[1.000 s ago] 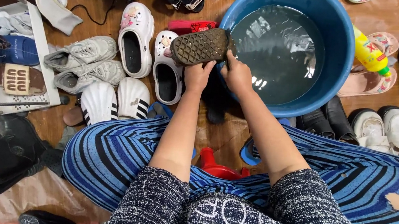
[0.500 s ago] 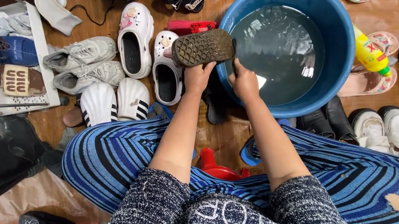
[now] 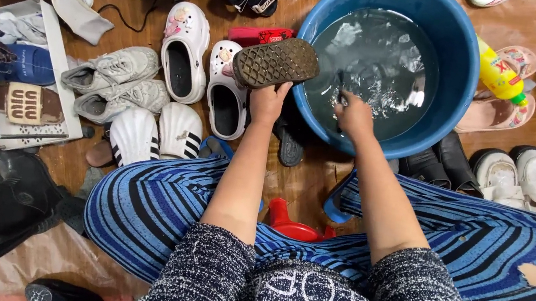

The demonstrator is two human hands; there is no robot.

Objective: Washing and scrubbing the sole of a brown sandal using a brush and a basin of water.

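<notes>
We wear a dark speckled knit top, black flecked with white, its sleeves ending near the elbows, above the red scoop (image 3: 293, 224). Pale block lettering runs across the chest, seen upside down. Both forearms are bare down to the left hand (image 3: 267, 102) and right hand (image 3: 355, 116). Either side of the scoop, our legs are covered in loose cloth with blue, black and white stripes. On the right leg, far from the scoop, a worn patch shows tan.

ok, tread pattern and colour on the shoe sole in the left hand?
Dark olive-brown sole, covered in a grid of small raised studs; clear in the head view.
</notes>
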